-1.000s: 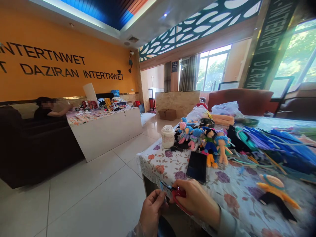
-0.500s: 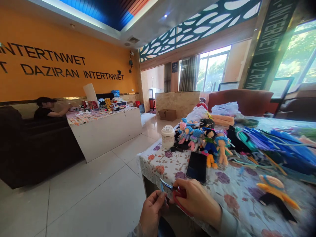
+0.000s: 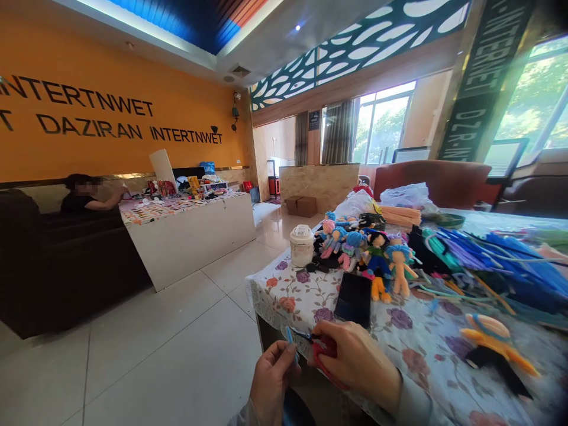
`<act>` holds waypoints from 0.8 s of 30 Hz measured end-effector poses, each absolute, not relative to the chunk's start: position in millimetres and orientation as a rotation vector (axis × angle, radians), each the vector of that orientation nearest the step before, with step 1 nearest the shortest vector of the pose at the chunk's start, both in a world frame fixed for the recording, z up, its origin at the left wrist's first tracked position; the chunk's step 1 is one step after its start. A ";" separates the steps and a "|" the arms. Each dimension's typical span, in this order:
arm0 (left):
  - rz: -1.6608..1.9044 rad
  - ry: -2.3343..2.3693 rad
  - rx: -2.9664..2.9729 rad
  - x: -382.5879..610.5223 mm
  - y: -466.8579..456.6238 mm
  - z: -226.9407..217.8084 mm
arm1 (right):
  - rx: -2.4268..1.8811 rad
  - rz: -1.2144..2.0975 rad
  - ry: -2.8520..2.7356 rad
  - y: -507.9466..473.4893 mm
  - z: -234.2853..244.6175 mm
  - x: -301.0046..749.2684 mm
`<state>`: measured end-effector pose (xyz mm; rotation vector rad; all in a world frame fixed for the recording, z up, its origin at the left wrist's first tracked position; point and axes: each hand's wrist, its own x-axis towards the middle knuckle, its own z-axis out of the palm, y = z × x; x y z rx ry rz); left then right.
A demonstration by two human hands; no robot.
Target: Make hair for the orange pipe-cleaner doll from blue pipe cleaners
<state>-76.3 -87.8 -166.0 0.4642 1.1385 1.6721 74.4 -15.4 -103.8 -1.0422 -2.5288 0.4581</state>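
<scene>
My left hand (image 3: 274, 376) is closed in a pinch on a short light-blue fuzzy strip (image 3: 290, 336), which looks like pipe cleaner. Its upper end sticks up above the fingertips. My right hand (image 3: 357, 361) grips red-handled scissors (image 3: 326, 355), with their dark blades pointing left at the strip. Both hands are at the table's near edge. Beyond them a black phone (image 3: 353, 300) lies on the flowered tablecloth (image 3: 306, 302). To the right rests an orange fuzzy doll (image 3: 501, 343) with black legs and a light-blue band on its head.
A lidded white jar (image 3: 302, 246) stands by a heap of small fuzzy dolls (image 3: 355, 245). Bundles of blue pipe cleaners (image 3: 510, 260) cover the table's right side. Across the tiled floor, a person (image 3: 86, 195) sits at another table (image 3: 199, 236).
The scissor blades have come closer together and look narrower beside the blue strip. Both hands have stayed almost in place.
</scene>
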 end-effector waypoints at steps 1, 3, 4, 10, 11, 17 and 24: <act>1.667 1.140 0.478 -76.0 -88.1 -164.9 | -1.032 0.445 -2.538 -16.7 -103.2 74.8; 1.661 1.152 0.498 -75.5 -88.9 -162.9 | -1.015 0.413 -2.552 -19.1 -102.2 74.8; 1.659 1.161 0.504 -75.3 -89.4 -162.3 | -1.010 0.399 -2.560 -20.1 -101.7 74.5; 1.649 1.176 0.517 -75.3 -89.7 -163.7 | -1.058 0.340 -2.579 -22.1 -99.1 70.0; 1.647 1.167 0.522 -75.5 -89.4 -164.2 | -1.071 0.338 -2.587 -21.6 -99.4 69.4; 1.665 1.145 0.491 -76.2 -88.8 -165.2 | -1.099 0.372 -2.577 -17.0 -103.3 71.4; 1.654 1.177 0.536 -77.3 -89.5 -166.7 | -1.021 0.355 -2.589 -19.1 -100.9 71.4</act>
